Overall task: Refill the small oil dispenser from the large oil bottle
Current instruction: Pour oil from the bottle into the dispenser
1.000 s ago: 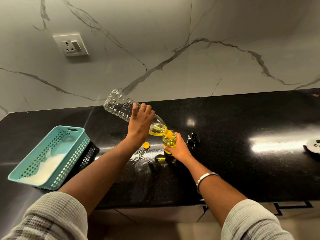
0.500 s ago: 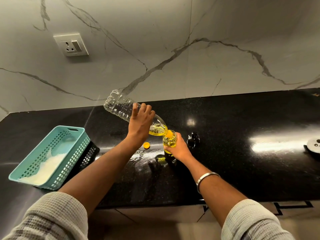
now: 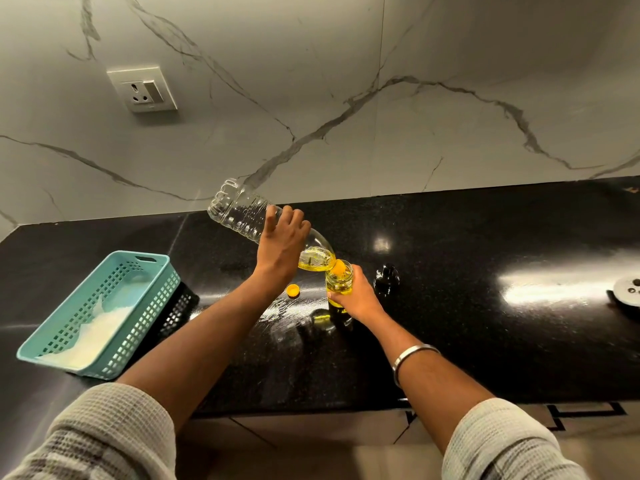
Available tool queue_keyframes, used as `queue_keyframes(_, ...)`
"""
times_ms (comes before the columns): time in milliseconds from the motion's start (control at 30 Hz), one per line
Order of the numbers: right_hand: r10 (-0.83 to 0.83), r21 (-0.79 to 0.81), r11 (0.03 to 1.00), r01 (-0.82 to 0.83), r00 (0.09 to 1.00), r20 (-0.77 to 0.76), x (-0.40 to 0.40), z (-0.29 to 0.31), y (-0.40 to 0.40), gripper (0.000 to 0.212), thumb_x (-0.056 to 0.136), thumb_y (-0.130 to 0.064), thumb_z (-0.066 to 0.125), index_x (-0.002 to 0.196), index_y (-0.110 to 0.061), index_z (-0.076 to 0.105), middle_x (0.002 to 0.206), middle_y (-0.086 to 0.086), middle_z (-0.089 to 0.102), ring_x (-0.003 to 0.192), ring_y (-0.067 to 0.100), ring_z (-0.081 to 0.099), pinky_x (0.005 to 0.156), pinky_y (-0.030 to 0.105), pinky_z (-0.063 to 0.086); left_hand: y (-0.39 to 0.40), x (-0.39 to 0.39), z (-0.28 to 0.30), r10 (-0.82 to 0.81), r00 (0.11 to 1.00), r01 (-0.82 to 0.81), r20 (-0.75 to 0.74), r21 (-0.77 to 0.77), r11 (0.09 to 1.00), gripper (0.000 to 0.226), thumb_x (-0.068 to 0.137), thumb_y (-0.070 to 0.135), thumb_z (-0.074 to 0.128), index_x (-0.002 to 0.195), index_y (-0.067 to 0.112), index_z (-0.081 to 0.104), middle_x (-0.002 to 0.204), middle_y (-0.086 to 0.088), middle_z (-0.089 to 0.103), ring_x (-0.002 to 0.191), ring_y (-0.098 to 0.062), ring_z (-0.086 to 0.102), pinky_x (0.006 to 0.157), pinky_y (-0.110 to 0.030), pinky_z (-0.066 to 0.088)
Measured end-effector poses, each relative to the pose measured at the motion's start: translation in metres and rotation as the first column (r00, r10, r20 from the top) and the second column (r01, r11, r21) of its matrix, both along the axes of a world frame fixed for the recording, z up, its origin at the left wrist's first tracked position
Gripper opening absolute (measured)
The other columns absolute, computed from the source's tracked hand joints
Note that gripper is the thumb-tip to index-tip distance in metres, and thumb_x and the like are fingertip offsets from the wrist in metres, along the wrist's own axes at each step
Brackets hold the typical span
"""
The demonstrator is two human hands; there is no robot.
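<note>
Single wide-angle view, worn on the head, looking forward and steeply down along both forearms. Close over the near edge of the table [image 3: 485, 341], with the wall [image 3: 311, 98] rising behind and curving at the frame's borders. Hands near centre, sleeves filling the bottom corners. Basket [image 3: 152, 271] at left, table running out of frame at right. No second view to share.

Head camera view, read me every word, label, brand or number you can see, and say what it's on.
None can be read.
Large oil bottle: clear plastic, no label showing.
Small oil dispenser: no print visible.
Wall socket: no legible marking.
Teal basket, yellow cap, dark cap: no text.
</note>
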State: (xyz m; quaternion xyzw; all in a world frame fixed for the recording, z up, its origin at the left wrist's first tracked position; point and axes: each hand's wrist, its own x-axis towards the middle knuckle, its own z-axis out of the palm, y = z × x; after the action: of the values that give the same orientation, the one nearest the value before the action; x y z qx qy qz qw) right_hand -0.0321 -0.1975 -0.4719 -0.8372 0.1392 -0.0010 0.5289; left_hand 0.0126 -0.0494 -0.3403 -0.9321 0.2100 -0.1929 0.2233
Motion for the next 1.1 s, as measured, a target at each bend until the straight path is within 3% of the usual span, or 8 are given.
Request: queue_keyframes(1100,0.006,0.019,1.000,-0.006,1.000,0.002,0.0005,-0.0015,-0.0011,0.070,0.074,-0.018,0.081,0.131,-0.019,0.041,0.129,0.004,0.051,0.117,0.020,0.053,0.102,0.036,0.043,-0.0006,-0.0002,0.0015,-0.009,1.000,0.009,-0.004,0.005,1.000,0.049,0.076,0.024,0.074,0.119,0.027,0.053,0.123,0.001,0.047,0.128,-0.022,0.040,0.102,-0.042,0.003)
